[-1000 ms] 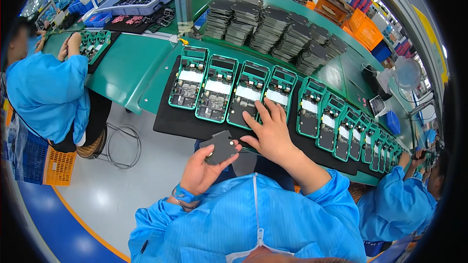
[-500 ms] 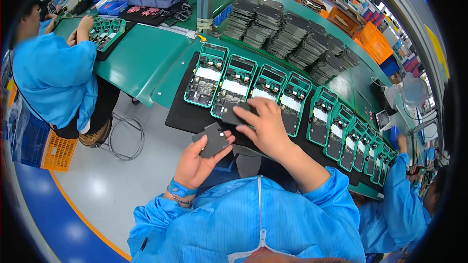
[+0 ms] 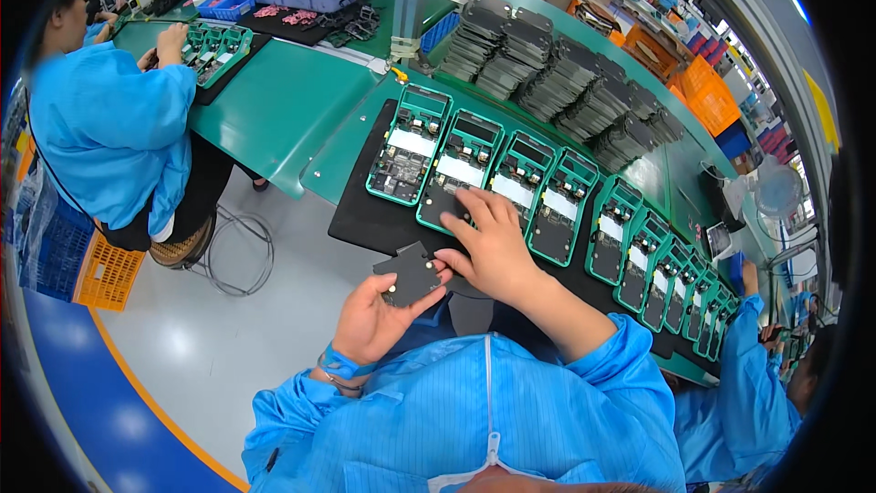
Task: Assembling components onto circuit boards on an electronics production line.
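My left hand (image 3: 372,310) is closed on a thin dark grey plate (image 3: 412,277) with a notched edge and pale round spots, held just off the front edge of the mat. Fingers spread, my right hand (image 3: 497,246) is over the second green device housing (image 3: 476,128) from the left. Its fingertips touch a dark plate (image 3: 438,204) in the lower part of that housing, partly hidden by them. The right thumb points down near the plate in my left hand. At the row's left end, another green housing (image 3: 398,172) shows bare circuit parts below a white block.
More green housings with dark plates (image 3: 553,239) run rightward along a black mat (image 3: 351,219). Behind them stand tall stacks of dark plates (image 3: 520,46). A co-worker (image 3: 109,128) sits at left, another sleeve (image 3: 744,393) shows at right. A metal post (image 3: 412,0) rises behind.
The dark plate that was in my right hand now lies in the second housing, and the right fingers have spread. My left hand has shifted slightly right with its plate. The view has moved a little.
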The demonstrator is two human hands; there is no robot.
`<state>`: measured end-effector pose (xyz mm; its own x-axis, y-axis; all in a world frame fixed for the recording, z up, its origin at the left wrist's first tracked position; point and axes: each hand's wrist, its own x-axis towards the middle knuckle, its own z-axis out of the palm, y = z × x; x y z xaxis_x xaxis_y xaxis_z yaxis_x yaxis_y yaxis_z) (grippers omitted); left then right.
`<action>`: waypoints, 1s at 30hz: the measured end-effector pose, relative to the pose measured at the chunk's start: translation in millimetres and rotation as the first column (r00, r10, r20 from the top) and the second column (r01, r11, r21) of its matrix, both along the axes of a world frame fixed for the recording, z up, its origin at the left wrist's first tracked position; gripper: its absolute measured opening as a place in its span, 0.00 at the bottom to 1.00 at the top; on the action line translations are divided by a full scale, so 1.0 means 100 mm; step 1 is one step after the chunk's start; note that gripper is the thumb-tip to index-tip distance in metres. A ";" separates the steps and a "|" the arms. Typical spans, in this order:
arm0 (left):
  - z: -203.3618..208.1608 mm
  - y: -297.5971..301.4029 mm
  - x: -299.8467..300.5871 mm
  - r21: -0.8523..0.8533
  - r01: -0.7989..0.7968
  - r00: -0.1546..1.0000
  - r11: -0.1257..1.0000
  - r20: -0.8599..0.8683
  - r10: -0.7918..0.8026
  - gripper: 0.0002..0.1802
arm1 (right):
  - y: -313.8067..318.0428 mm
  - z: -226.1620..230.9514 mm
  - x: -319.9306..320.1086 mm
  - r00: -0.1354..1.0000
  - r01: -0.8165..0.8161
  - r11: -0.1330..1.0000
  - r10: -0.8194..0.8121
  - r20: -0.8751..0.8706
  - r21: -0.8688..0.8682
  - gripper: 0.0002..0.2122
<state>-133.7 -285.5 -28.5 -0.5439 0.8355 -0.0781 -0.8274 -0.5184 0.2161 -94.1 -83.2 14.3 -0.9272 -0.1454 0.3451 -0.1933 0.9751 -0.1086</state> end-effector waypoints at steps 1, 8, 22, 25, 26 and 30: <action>0.00 -0.02 -0.01 0.003 -0.003 1.000 1.000 0.001 0.003 0.22 | -0.02 0.02 0.02 0.997 -0.079 0.994 0.078 -0.015 -0.077 0.24; 0.00 -0.10 -0.15 -0.160 -0.035 0.997 0.987 -0.071 0.023 0.22 | -0.10 0.11 -0.01 0.920 -0.363 0.907 0.386 0.071 -0.214 0.26; -0.08 -0.40 -0.21 -0.228 -0.178 0.984 0.957 -0.037 0.174 0.23 | -0.21 -0.13 -0.79 0.981 0.107 0.993 -0.098 -0.166 0.048 0.16; -0.15 -0.44 -0.19 -0.292 -0.209 0.978 0.933 -0.056 0.201 0.23 | -0.22 -0.12 -0.71 0.991 0.087 0.994 -0.079 -0.109 0.065 0.17; -0.17 -0.45 -0.18 -0.333 -0.233 0.972 0.914 -0.062 0.225 0.23 | -0.23 -0.10 -0.68 0.995 0.059 0.996 -0.053 -0.089 0.065 0.18; -0.15 -0.41 -0.16 -0.317 -0.251 0.968 0.915 -0.101 0.230 0.23 | -0.27 -0.11 -0.63 0.996 0.063 0.984 -0.053 -0.066 0.166 0.22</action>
